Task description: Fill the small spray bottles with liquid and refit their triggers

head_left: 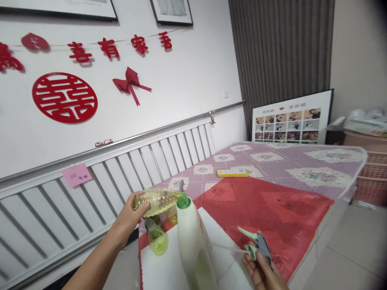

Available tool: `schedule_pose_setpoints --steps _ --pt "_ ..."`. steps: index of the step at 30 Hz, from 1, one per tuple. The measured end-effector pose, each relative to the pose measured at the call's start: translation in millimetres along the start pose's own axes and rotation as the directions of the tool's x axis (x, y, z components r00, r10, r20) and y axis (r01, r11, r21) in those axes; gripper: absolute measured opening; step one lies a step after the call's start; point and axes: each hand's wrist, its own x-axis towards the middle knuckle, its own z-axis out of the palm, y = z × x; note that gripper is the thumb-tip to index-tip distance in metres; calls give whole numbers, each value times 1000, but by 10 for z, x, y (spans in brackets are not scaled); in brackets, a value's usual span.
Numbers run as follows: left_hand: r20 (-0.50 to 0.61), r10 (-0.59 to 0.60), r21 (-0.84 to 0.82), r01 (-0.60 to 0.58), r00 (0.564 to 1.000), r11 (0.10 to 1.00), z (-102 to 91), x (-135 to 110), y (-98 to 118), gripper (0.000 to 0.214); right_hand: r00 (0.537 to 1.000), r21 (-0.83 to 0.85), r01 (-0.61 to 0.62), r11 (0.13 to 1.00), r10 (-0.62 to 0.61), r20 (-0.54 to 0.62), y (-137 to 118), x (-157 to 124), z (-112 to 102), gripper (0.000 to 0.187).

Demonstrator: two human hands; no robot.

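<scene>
My left hand (139,207) is closed around a clear ribbed bottle (159,201) with yellowish liquid. The bottle lies nearly sideways, its neck at the green-rimmed mouth of a tall pale green jug (193,241). Between the fingers of my right hand (261,272) is a green and grey trigger sprayer (258,245), whose thin tube stretches left toward the jug. Below the left hand, a small clear bottle with yellow-green liquid (159,241) stands on a white sheet (166,266). Another green bottle (154,220) is partly hidden behind it.
A red cloth (272,213) covers part of the patterned tablecloth (266,157). On the table lies a flat yellow-edged box (232,173). A white radiator (115,181) runs along the left wall. Beyond the right edge stands a pink basket rack (371,173).
</scene>
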Motion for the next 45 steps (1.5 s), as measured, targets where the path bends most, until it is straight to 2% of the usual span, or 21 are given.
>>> schedule_pose_setpoints --steps 11,22,45 --pt "16 13 7 -13 1000 1000 -8 -1 0 55 1000 -16 10 1000 -10 1 0 3 -4 41" --pt "-35 33 -3 -33 999 999 18 -4 23 57 1000 -27 14 1000 -14 13 8 19 -27 43" --pt "-41 57 8 -57 998 998 11 23 17 57 1000 -41 17 999 -16 13 23 39 -35 41"
